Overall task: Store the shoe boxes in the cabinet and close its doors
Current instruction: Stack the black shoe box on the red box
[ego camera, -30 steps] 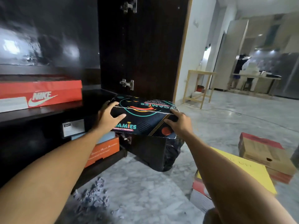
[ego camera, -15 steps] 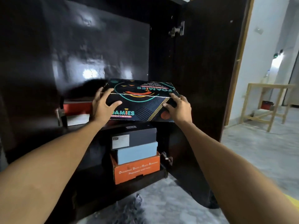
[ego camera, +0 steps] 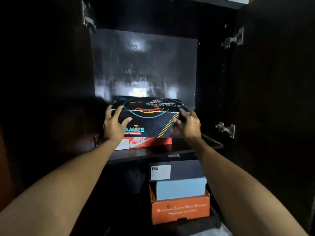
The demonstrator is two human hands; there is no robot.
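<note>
Resting on the Nike box (ego camera: 150, 142), the Foamies box (ego camera: 150, 116) occupies the cabinet (ego camera: 211, 86).

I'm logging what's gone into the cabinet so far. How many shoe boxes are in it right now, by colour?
Black patterned box, held by the left hand and right hand, on the red box: 1
Red box, upper shelf: 1
Dark box, top of lower stack: 1
Light blue box, middle: 1
Orange box, bottom: 1
Total: 5
</note>
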